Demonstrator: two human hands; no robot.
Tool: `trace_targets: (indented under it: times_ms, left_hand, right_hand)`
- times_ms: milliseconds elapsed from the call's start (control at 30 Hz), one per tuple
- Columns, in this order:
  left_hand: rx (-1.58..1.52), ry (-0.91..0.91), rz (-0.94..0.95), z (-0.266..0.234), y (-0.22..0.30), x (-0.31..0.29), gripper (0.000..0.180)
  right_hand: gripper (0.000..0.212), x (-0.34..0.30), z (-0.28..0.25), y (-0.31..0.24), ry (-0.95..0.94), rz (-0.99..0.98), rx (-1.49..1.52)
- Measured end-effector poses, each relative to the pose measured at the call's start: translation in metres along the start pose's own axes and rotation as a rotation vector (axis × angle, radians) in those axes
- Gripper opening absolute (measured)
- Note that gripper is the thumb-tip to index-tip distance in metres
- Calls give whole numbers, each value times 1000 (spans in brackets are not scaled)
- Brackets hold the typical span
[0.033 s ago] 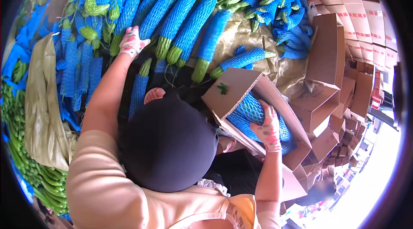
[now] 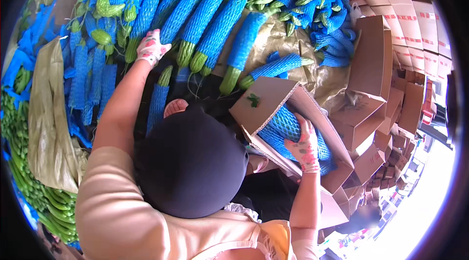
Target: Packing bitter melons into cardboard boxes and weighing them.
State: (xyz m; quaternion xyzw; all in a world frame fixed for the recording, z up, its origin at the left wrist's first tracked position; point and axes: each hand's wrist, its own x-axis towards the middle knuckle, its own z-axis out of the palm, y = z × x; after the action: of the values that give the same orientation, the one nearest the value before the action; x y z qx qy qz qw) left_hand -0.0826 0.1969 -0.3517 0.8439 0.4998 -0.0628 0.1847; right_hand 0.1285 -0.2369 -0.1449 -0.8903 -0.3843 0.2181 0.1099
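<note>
Barely shifting the left hand [image 2: 153,49] since the earlier frame, seemingly picking among netted gourds [image 2: 199,15] with an untellable grip, while clasping boxed gourds [image 2: 279,127] in the carton [image 2: 260,97] with the right hand [image 2: 305,145], calling next for a firm left hold.

From far away, I look into a vegetable packing place; shed or market, I can't tell. There is a big pile of bumpy green gourds in blue net sleeves [image 2: 202,15], and an open brown cardboard box [image 2: 264,95] has more inside. Pale cardboard boxes with red print [image 2: 400,11] are stacked high, and long green vegetables [image 2: 57,211] lie in a heap.
</note>
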Motion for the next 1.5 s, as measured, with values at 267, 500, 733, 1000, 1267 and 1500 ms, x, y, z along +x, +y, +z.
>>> trace_targets:
  times_ms: [267,500,733,1000,1267,1500]
  left_hand:
    - [-528,77,150,-5,74,-63,63]
    - [-455,-132,341,35,154,-86,51]
    - [-398,583,280,19,53,7,40]
    - [418,-230,9,16,58,20,93]
    - [171,-146,-78,24,50,22,108]
    - [-27,-93,177,-113,26,-25,97]
  right_hand:
    - [70,-1,2,3,14,4,-11]
    - [68,-2,4,4,7,5,-16]
    - [68,-1,2,0,25,4,-23]
    - [68,0,4,4,22,10,-26]
    - [67,2,1,4,32,17,-5]
    - [69,-7,-1,10,57,-34,34]
